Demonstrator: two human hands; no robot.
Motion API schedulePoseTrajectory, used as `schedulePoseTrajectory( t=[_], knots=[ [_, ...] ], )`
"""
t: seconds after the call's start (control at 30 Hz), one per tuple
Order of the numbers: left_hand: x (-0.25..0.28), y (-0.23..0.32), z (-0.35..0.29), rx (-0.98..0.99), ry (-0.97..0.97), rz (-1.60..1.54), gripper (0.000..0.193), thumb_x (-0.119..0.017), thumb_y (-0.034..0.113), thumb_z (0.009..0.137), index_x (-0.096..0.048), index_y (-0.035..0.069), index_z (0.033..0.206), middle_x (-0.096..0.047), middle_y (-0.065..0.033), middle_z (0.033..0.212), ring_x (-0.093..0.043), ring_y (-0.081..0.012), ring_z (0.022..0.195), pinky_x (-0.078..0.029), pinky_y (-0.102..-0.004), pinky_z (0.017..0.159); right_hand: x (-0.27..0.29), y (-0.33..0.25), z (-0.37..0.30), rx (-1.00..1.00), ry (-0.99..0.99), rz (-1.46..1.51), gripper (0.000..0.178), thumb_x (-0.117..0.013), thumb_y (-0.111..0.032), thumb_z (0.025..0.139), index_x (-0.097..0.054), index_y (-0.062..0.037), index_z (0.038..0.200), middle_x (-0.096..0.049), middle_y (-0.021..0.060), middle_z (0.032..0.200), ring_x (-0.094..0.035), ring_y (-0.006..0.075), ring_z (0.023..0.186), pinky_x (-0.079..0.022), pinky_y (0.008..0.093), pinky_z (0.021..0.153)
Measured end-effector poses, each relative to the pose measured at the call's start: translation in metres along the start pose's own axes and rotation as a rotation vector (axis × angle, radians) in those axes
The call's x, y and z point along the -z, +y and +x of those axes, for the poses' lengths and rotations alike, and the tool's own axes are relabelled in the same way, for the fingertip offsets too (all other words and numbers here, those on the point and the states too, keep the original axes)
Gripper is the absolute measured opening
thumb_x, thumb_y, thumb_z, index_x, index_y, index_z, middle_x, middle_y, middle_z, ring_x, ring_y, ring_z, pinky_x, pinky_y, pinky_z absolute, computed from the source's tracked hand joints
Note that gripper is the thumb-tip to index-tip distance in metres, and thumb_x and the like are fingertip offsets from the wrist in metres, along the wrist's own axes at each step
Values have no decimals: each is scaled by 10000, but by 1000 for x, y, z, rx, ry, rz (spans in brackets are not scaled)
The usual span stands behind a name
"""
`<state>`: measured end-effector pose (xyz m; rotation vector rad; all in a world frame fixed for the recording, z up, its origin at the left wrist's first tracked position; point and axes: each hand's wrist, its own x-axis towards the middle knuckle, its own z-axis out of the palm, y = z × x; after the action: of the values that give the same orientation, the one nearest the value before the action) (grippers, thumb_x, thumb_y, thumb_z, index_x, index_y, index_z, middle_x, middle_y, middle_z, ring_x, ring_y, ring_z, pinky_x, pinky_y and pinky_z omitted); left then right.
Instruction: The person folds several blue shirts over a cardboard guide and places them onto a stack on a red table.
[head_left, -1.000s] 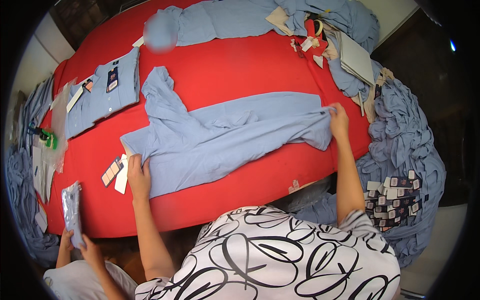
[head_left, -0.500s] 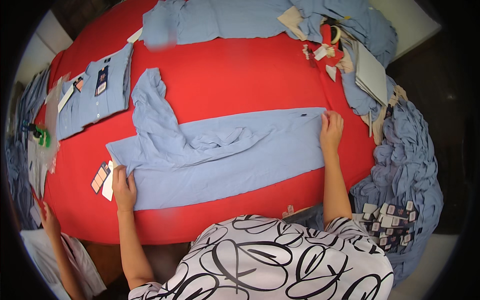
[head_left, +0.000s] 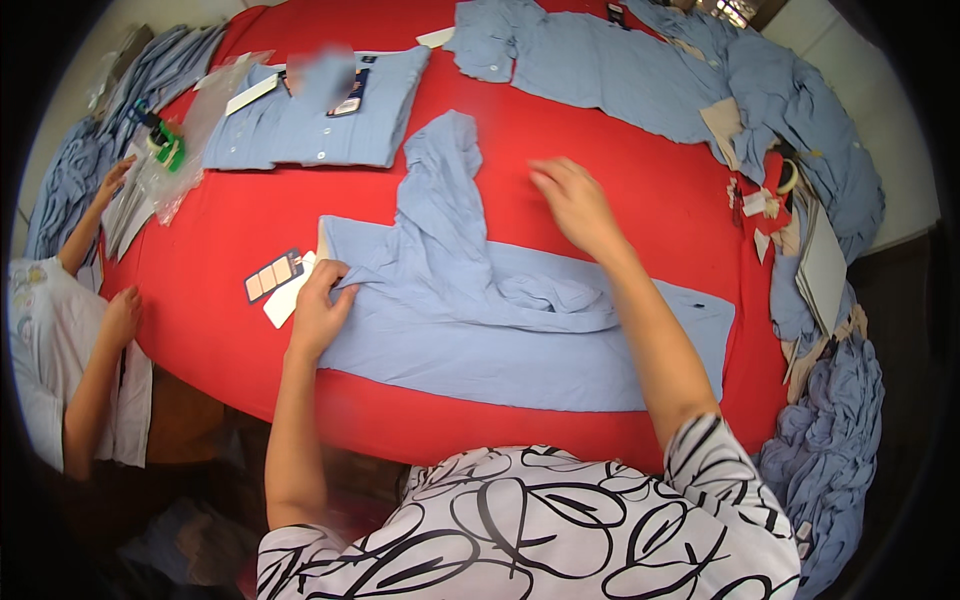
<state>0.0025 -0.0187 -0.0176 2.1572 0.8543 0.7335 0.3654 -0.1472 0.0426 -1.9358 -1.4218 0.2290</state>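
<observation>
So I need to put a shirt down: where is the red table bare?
Bare red table lies between the spread shirt and the far shirts. A strip lies left of the hang tags. The right edge is crowded.

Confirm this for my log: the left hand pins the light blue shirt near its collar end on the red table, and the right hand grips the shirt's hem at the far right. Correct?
Not quite. In the head view the right hand hovers over the middle, beside the sleeve, not at the hem. The left hand does pin the light blue shirt on the red table.

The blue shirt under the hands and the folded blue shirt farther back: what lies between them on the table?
Only bare red tablecloth lies between the blue shirt and the folded shirt, in the head view.
</observation>
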Motion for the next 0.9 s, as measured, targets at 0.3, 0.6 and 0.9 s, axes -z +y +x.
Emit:
schedulePoseTrajectory(
  t=[0.3,0.6,0.9],
  knots=[
    [-11,8,2,-110,56,191,278,-738,176,803,-606,-13,958,-585,-130,933,-577,-320,904,-468,-385,792,-83,-75,147,-42,-192,-269,381,-637,-289,873,-638,-36,1157,-682,220,1089,-658,379,1018,-536,458,831],
    [-17,3,4,-78,110,264,260,-779,154,759,-608,29,909,-569,-110,859,-573,-309,800,-457,-391,684,24,-99,-113,557,-453,177,246,-592,86,715,-632,-30,928,-572,134,1225,-522,337,1136,-461,399,933],
    [-10,24,7,-45,-7,155,332,-744,98,785,-677,73,1109,-632,-67,948,-616,-226,880,-493,-328,782,2,-64,-222,-133,27,12,269,-600,-13,863,-636,-39,1128,-636,165,1064,-604,352,965,-487,395,813]
  ],
)
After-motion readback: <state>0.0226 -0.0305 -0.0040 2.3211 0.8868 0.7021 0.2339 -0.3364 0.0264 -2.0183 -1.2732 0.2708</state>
